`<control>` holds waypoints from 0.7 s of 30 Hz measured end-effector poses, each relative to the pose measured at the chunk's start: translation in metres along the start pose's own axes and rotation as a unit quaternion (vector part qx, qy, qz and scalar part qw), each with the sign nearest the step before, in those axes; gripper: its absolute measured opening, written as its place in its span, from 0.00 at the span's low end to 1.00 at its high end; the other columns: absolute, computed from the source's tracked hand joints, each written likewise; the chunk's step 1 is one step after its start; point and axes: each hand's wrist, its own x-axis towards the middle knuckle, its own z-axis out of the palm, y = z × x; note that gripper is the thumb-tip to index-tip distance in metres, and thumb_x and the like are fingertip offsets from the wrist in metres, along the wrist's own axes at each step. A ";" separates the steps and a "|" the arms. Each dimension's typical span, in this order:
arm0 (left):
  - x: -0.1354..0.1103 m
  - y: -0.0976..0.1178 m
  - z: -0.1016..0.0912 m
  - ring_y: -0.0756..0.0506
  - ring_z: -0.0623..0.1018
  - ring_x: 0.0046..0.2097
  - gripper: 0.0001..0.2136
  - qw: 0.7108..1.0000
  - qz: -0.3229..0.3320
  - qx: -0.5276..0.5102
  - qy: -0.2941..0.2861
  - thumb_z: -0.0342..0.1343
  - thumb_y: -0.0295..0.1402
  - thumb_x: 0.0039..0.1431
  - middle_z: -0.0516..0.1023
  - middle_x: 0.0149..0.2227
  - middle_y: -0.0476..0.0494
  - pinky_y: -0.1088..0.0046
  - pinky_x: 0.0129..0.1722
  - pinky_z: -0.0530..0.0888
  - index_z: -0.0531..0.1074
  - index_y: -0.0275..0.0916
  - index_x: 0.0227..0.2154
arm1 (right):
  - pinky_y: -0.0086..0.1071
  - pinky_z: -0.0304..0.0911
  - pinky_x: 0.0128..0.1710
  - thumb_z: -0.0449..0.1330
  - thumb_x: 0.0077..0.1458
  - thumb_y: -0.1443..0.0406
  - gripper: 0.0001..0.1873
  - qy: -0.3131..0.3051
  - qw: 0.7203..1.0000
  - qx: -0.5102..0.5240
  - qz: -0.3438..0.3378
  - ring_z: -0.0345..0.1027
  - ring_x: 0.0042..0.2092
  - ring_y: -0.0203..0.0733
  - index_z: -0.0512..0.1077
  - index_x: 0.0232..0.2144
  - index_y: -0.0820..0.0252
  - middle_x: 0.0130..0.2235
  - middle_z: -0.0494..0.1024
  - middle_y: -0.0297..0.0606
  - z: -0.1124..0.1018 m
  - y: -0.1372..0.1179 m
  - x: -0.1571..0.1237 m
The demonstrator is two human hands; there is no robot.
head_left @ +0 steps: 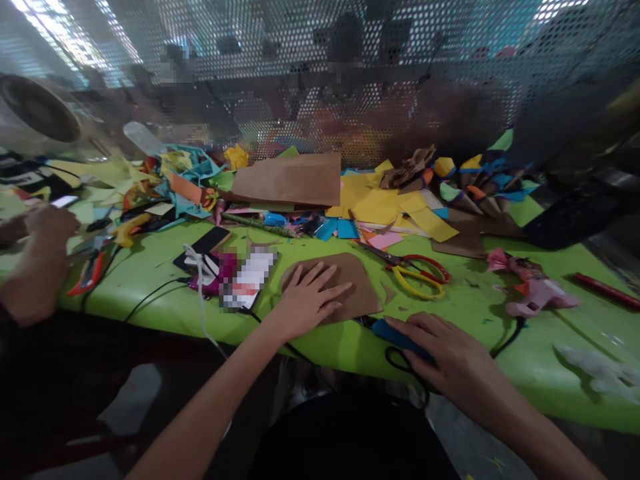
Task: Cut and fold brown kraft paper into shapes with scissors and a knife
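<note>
A person's left hand (307, 301) lies spread on a rounded brown cardboard sheet (359, 275) on a lime-green table (475, 293) — the right hand (445, 343) holds a blue-handled tool (397, 335) at the near edge. Red-and-yellow-handled metal scissors (391, 259) lie right of the sheet; yellow paper (367, 197) lies farther back.

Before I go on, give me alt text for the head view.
The left hand lies spread on brown card; the right hand holds a blue-handled tool by the card's near corner. Scissors lie beyond on the green table, before heaped coloured paper.
</note>
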 end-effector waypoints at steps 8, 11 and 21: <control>-0.005 -0.001 0.013 0.39 0.50 0.69 0.23 0.999 -0.004 0.023 0.037 0.38 0.47 0.68 0.49 0.70 0.53 0.46 0.64 0.51 0.50 0.63 0.64 | 0.41 0.71 0.41 0.54 0.58 0.68 0.23 0.003 0.999 0.032 0.005 0.72 0.42 0.47 0.69 0.56 0.52 0.44 0.76 0.43 0.004 0.000 -0.001; -0.004 -0.001 0.014 0.39 0.50 0.69 0.22 0.999 -0.003 0.019 0.036 0.38 0.47 0.68 0.49 0.70 0.52 0.46 0.64 0.51 0.51 0.62 0.64 | 0.41 0.72 0.41 0.54 0.58 0.68 0.23 -0.004 0.999 0.036 0.005 0.73 0.42 0.47 0.70 0.55 0.52 0.44 0.76 0.43 0.005 -0.001 -0.001; -0.006 0.001 0.014 0.39 0.49 0.69 0.22 0.999 -0.002 0.008 0.037 0.37 0.47 0.68 0.49 0.70 0.50 0.44 0.64 0.51 0.51 0.62 0.64 | 0.41 0.71 0.40 0.53 0.56 0.70 0.23 -0.013 0.999 0.040 -0.018 0.72 0.42 0.47 0.70 0.54 0.54 0.43 0.76 0.44 0.007 -0.022 0.013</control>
